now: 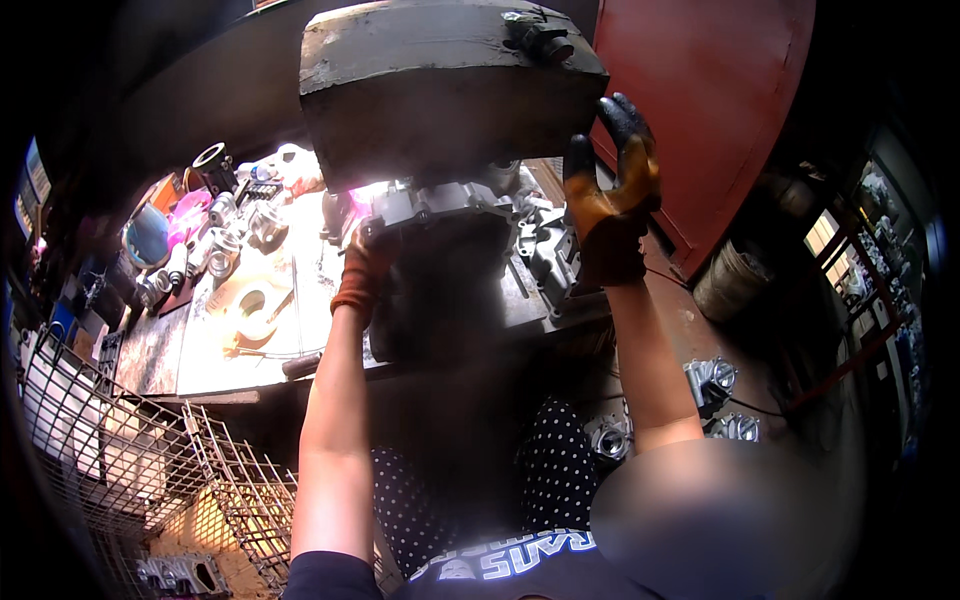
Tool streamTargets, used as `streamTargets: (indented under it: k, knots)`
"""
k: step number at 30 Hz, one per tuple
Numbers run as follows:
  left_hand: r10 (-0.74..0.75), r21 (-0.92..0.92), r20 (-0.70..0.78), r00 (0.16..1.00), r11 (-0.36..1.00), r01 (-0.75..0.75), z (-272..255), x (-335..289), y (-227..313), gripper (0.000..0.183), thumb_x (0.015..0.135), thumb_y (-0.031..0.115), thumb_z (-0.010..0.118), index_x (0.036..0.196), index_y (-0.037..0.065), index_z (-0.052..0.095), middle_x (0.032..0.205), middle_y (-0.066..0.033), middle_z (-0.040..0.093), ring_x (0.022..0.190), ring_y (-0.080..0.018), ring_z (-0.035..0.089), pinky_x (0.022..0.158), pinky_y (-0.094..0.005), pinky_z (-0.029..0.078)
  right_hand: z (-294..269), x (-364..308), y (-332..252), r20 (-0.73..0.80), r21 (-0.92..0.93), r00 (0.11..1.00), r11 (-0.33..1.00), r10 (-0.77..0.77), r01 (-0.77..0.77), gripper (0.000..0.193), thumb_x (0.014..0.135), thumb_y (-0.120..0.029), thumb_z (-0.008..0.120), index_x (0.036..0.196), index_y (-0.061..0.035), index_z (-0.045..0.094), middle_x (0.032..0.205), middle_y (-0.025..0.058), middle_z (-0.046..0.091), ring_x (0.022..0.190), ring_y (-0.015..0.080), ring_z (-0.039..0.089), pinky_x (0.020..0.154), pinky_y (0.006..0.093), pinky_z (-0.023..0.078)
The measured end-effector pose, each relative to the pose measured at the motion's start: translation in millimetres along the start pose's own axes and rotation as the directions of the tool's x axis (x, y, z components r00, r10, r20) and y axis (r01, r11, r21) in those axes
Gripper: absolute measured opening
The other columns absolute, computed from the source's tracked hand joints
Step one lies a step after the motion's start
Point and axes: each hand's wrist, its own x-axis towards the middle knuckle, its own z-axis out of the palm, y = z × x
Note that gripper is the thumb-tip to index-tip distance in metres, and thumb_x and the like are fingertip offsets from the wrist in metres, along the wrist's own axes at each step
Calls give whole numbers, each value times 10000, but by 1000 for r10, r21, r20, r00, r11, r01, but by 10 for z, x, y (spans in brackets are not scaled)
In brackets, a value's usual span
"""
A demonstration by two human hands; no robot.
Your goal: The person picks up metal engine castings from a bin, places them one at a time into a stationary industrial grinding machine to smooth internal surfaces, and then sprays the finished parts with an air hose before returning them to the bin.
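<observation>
My left hand point(362, 275), in an orange work glove, is at the left end of a grey metal casting point(425, 203) on the workbench. It appears closed on the casting's edge, though its fingertips are partly hidden. The casting's near side lies in deep shadow. My right hand point(618, 195), in an orange glove with black-coated fingers, is raised beside the right side of a big grey box-shaped housing point(450, 100). Its fingers are spread and hold nothing. Another grey casting point(550, 255) sits between the two hands, to the right of the first.
Small metal parts point(220, 235) crowd the bench's left side near a pale ring-shaped piece point(255, 308). Wire baskets point(130, 450) stand at the lower left. A red panel point(700, 100) rises at the right, above a drum-like container point(733, 280). More castings point(712, 380) lie on the floor.
</observation>
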Motion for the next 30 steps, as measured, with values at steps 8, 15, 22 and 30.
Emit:
streamTargets:
  k: [8, 15, 22, 30]
  knots:
    - [69, 150, 20, 997, 986, -71, -92, 26, 1, 275, 763, 86, 669, 1010, 25, 566, 876, -55, 629, 769, -154, 576, 690, -302, 499, 397, 600, 168, 251, 494, 921, 779, 298, -386, 337, 767, -26, 561, 1100, 8, 592, 1011, 94, 641, 921, 173, 606, 863, 270, 457]
    - [-85, 504, 150, 985, 864, -3, -238, -505, 344, 558, 879, 243, 480, 1364, 27, 307, 1347, -166, 395, 1248, -251, 378, 1044, -369, 281, 483, 485, 366, 171, 406, 972, 887, 164, -221, 282, 766, -30, 558, 1042, 1, 604, 969, 104, 658, 892, 188, 628, 809, 306, 493]
    - [-90, 214, -224, 970, 967, 139, -84, -1632, 258, 876, 658, 228, 755, 1364, 6, 287, 1254, -223, 477, 1152, -309, 484, 953, -402, 403, 155, -1621, -99, 362, -108, 853, 926, 376, -362, 399, 725, -224, 645, 1046, 5, 585, 874, 190, 618, 841, 352, 603, 788, 389, 484]
    - [-76, 312, -370, 926, 928, 201, 224, -1580, 335, 641, 722, 73, 639, 1307, -6, 390, 1298, -204, 455, 1214, -326, 446, 1016, -345, 358, 422, -2641, -15, 699, -434, 432, 818, 570, -377, 530, 731, -337, 644, 1160, -46, 529, 1116, 172, 577, 1088, 335, 514, 959, 413, 371]
